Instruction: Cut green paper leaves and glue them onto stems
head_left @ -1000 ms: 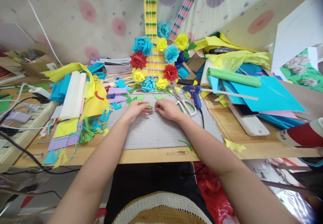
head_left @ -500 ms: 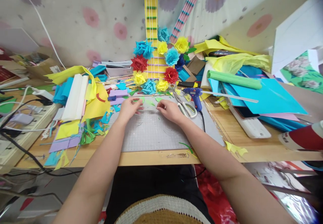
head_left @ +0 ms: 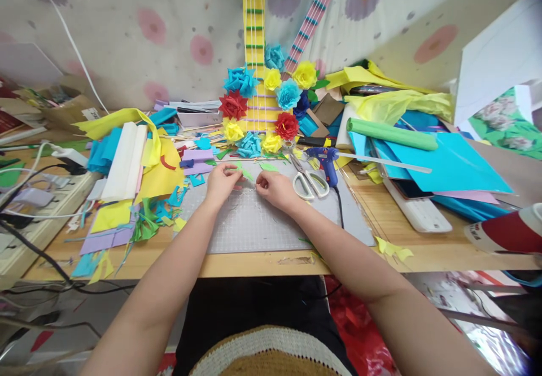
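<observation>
Both my hands rest close together over the far part of a grey cutting mat [head_left: 262, 223]. My left hand [head_left: 222, 183] has its fingers curled in a pinch on a small green paper leaf piece [head_left: 247, 174]. My right hand [head_left: 275, 189] is also pinched, fingertips meeting the left hand's at the same green piece. More green paper scraps [head_left: 267, 166] lie just beyond my fingers. Behind them stands a yellow paper guitar [head_left: 258, 82] decorated with blue, yellow and red paper flowers [head_left: 232, 105].
White-handled scissors [head_left: 309, 181] and a blue glue gun [head_left: 326, 161] lie right of my hands. Rolled green paper [head_left: 392, 133] and blue sheets [head_left: 449, 167] pile at the right. Paper scraps [head_left: 144, 218], a white foam roll [head_left: 125, 161] and cables [head_left: 25, 195] crowd the left.
My hands parted slightly half a second ago and have come back together, both pinching the green piece a little nearer the mat's far edge.
</observation>
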### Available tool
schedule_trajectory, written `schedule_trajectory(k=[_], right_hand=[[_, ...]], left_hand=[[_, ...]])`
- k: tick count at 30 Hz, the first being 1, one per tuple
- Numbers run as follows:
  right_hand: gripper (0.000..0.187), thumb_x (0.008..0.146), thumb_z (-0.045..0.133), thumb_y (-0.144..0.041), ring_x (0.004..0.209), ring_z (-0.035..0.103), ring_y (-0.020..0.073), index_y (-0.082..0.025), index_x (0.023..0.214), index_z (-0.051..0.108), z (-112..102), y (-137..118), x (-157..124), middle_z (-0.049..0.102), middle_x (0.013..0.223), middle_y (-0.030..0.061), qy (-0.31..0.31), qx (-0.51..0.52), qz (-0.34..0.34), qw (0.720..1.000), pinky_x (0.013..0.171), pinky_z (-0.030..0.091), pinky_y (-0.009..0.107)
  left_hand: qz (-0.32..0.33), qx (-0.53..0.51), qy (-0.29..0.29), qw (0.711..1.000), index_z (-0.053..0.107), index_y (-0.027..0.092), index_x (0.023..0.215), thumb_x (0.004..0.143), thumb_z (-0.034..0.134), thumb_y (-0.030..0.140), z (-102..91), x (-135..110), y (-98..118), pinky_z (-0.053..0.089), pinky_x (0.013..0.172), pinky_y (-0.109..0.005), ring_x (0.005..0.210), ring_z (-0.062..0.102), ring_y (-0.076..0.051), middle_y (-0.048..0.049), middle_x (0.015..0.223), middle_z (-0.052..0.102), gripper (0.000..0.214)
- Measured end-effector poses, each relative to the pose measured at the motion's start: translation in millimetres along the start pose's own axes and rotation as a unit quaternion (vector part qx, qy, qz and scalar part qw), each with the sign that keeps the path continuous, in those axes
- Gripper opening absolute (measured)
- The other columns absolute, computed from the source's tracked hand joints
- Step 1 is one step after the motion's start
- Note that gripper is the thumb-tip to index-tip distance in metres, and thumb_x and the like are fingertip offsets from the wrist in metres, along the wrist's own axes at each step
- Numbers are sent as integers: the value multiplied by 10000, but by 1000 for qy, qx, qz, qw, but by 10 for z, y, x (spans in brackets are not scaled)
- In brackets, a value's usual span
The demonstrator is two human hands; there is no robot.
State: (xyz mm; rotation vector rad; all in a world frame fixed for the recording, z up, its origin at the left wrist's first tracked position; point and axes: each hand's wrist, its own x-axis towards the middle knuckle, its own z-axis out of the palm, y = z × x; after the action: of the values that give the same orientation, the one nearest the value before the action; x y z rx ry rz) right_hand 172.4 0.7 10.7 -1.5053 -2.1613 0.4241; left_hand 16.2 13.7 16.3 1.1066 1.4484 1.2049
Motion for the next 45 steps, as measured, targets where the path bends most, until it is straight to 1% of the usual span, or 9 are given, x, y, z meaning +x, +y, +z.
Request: schedule_trajectory(k=[8, 13, 16, 21, 25, 33, 37, 42, 45], right_hand=[[126, 759, 552, -319, 720, 536, 137, -202, 788, 591, 12, -47, -9, 636, 741, 3, 13, -17, -13, 1000, 596, 322, 240], [152, 769, 522, -317, 736, 550, 152, -206, 844, 595, -60, 33, 0, 635, 713, 1, 56, -11, 32, 998, 617, 337, 251], [145, 767, 499, -276, 732, 557, 157, -206, 846, 599, -118, 115, 8, 645, 740, 6, 81, -10, 65, 995, 619, 345, 257], [131, 753, 488, -244, 734, 561, 164, -209, 810, 600, -170, 206, 28, 649, 764, 7, 88, -12, 100, 991, 615, 354, 262], [141, 751, 477, -217, 770, 562, 182, -208, 815, 603, -165, 273, 45, 644, 774, 21, 102, -22, 101, 989, 635, 372, 275], [245, 743, 498, -179, 917, 540, 216, -196, 965, 598, -135, 365, 79, 661, 944, 46, 95, -24, 57, 994, 785, 413, 338], [302, 734, 510, -173, 972, 518, 235, -186, 1024, 593, -88, 349, 106, 661, 993, 58, 85, -38, 24, 995, 853, 397, 360], [290, 741, 507, -174, 965, 514, 233, -166, 1017, 595, -91, 311, 95, 657, 988, 67, 86, -51, 10, 995, 870, 385, 354], [241, 759, 491, -186, 939, 525, 227, -164, 970, 605, -144, 296, 73, 655, 960, 71, 82, -66, 15, 994, 844, 390, 342]], left_hand=[[-2, -7, 6, 1000, 508, 146, 868, 643, 664, 182, -11, 38, -40, 504, 478, -240, 576, 626, -143, 12, 624, 594, 276], [27, 42, 21, 999, 482, 162, 927, 673, 639, 206, -202, 160, -24, 431, 423, -201, 466, 553, -95, 18, 661, 596, 302], [48, 116, -12, 992, 473, 173, 964, 697, 620, 207, -315, 272, 58, 379, 409, -194, 399, 454, -65, 38, 632, 569, 306], [138, 281, -158, 936, 517, 180, 961, 756, 562, 229, -251, 504, 212, 371, 502, -221, 491, 486, -94, 30, 636, 562, 215], [178, 381, -202, 885, 533, 180, 1017, 763, 564, 252, -98, 637, 205, 388, 602, -254, 678, 567, -151, -5, 716, 620, 266], [229, 510, -156, 814, 556, 250, 1081, 774, 575, 339, 3, 545, 111, 379, 667, -259, 834, 586, -177, -10, 919, 655, 320], [255, 513, -129, 809, 574, 249, 1082, 787, 569, 332, -23, 504, 104, 386, 709, -261, 917, 569, -181, -23, 1021, 622, 307], [255, 501, -64, 825, 599, 229, 1020, 792, 552, 312, -87, 402, 130, 388, 710, -272, 907, 561, -187, -46, 1056, 579, 247], [254, 501, -96, 822, 624, 216, 853, 769, 569, 323, -146, 237, 125, 381, 670, -275, 838, 561, -190, -39, 935, 599, 147]])
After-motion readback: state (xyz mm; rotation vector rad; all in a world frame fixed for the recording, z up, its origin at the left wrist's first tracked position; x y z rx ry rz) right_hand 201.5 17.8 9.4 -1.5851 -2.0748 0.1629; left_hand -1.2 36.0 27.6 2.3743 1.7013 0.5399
